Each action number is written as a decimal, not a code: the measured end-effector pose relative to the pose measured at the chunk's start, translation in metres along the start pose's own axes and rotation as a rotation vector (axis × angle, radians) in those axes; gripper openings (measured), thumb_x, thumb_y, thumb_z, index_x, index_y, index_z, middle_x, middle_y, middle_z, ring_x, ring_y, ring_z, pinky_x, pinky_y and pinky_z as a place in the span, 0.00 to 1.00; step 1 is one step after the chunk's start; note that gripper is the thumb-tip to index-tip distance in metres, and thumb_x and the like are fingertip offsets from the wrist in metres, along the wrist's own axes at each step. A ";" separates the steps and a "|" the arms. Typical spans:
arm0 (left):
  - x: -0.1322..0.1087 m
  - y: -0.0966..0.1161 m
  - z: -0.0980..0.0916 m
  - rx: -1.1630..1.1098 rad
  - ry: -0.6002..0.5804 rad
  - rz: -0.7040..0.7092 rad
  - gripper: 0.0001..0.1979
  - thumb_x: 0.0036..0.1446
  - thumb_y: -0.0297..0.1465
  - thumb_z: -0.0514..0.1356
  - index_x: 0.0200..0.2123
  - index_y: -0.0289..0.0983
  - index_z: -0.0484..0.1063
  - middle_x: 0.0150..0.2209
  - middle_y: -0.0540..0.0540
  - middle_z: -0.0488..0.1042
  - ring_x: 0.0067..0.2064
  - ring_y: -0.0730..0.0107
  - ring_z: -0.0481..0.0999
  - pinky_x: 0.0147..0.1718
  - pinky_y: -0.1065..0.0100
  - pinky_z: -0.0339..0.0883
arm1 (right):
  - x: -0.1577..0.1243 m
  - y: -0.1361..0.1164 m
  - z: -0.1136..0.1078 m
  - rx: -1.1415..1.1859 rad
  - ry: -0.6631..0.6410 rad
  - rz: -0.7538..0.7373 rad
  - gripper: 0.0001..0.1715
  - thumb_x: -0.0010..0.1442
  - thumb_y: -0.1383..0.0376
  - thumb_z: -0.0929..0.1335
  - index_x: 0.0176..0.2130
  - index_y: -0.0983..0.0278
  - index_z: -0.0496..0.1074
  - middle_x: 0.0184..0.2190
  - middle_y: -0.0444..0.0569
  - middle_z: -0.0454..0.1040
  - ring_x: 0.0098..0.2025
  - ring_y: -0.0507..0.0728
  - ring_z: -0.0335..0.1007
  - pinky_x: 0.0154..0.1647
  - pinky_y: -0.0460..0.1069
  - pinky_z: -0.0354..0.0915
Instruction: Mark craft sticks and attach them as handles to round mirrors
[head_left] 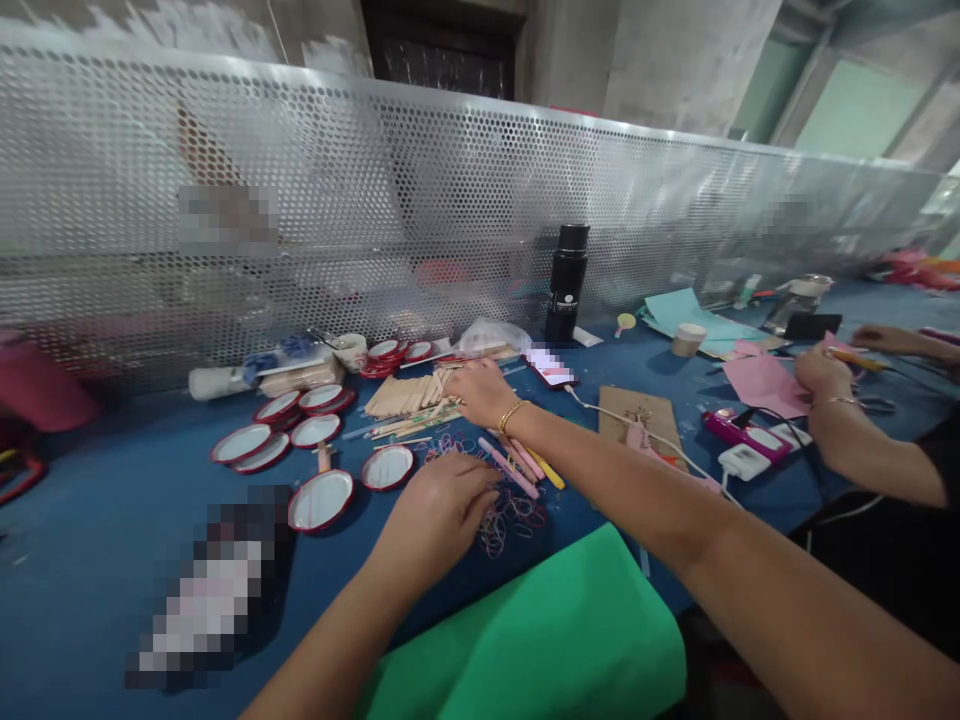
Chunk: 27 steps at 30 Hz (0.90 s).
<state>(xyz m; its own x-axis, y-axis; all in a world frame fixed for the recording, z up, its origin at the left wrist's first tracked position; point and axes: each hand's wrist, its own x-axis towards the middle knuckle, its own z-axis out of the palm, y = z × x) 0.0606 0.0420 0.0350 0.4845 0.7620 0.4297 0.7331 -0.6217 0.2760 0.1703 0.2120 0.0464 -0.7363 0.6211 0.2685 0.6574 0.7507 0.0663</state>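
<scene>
On the blue table point(90, 560), below-left of the black flask point(566, 280), we are laying our left hand point(442, 505) flat on rubber bands point(517, 520) — likely pinning them — while our right hand point(480, 390) is curling over wooden craft sticks point(401, 395); its grip we cannot tell.

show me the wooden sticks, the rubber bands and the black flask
wooden sticks point(405, 395): head view, middle of the flat stack
rubber bands point(517, 517): head view, centre of the loose heap on the blue table
black flask point(566, 290): head view, middle of its body, below the cap
</scene>
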 end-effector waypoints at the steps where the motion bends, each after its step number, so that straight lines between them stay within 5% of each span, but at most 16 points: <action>1: 0.000 0.001 0.000 -0.006 -0.004 -0.004 0.09 0.64 0.25 0.60 0.44 0.38 0.80 0.42 0.43 0.84 0.44 0.58 0.81 0.46 0.56 0.75 | 0.005 -0.002 0.005 -0.011 0.010 -0.032 0.19 0.66 0.66 0.67 0.54 0.57 0.78 0.56 0.52 0.77 0.59 0.64 0.66 0.59 0.59 0.55; 9: 0.000 0.002 -0.002 -0.015 -0.014 -0.016 0.10 0.66 0.27 0.58 0.41 0.38 0.81 0.39 0.44 0.84 0.42 0.59 0.81 0.44 0.59 0.74 | 0.022 -0.003 0.025 -0.067 0.011 -0.182 0.17 0.70 0.72 0.62 0.44 0.66 0.80 0.45 0.56 0.82 0.52 0.62 0.69 0.60 0.61 0.51; 13: -0.001 -0.006 -0.004 0.015 0.158 -0.058 0.10 0.65 0.27 0.59 0.44 0.38 0.80 0.45 0.42 0.84 0.46 0.57 0.82 0.49 0.56 0.74 | 0.012 0.006 0.000 -0.043 0.087 -0.176 0.17 0.73 0.69 0.61 0.48 0.65 0.79 0.51 0.55 0.80 0.54 0.61 0.68 0.59 0.59 0.52; 17: -0.001 -0.010 -0.008 0.052 0.452 -0.246 0.19 0.66 0.34 0.59 0.58 0.36 0.72 0.59 0.34 0.75 0.62 0.48 0.72 0.61 0.46 0.64 | -0.023 0.004 -0.037 0.292 0.387 -0.007 0.15 0.72 0.62 0.65 0.41 0.67 0.80 0.43 0.54 0.81 0.49 0.60 0.71 0.55 0.56 0.58; 19: 0.001 -0.009 -0.008 -0.082 0.486 -0.339 0.24 0.64 0.38 0.61 0.61 0.37 0.68 0.62 0.33 0.72 0.64 0.46 0.69 0.62 0.44 0.62 | -0.044 -0.003 -0.049 0.547 0.383 -0.066 0.14 0.71 0.64 0.66 0.37 0.66 0.79 0.38 0.49 0.81 0.44 0.56 0.73 0.51 0.52 0.62; 23: 0.006 -0.001 -0.007 -0.696 0.309 -0.474 0.27 0.63 0.45 0.59 0.60 0.38 0.63 0.40 0.42 0.81 0.40 0.57 0.81 0.39 0.56 0.76 | -0.072 -0.015 -0.053 0.880 0.317 -0.189 0.13 0.68 0.66 0.69 0.32 0.64 0.80 0.38 0.47 0.82 0.45 0.54 0.75 0.51 0.49 0.66; 27: 0.010 0.001 -0.009 -0.914 0.250 -0.613 0.21 0.58 0.46 0.62 0.48 0.38 0.69 0.23 0.55 0.69 0.24 0.69 0.70 0.26 0.66 0.71 | -0.081 -0.010 -0.049 1.021 0.346 -0.050 0.08 0.66 0.65 0.70 0.42 0.63 0.81 0.44 0.49 0.83 0.48 0.55 0.77 0.52 0.50 0.68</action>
<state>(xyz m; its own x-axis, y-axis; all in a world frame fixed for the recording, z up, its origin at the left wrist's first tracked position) 0.0619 0.0468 0.0477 -0.0218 0.9903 0.1373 0.1399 -0.1329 0.9812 0.2315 0.1433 0.0706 -0.5683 0.6069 0.5556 0.0655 0.7065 -0.7047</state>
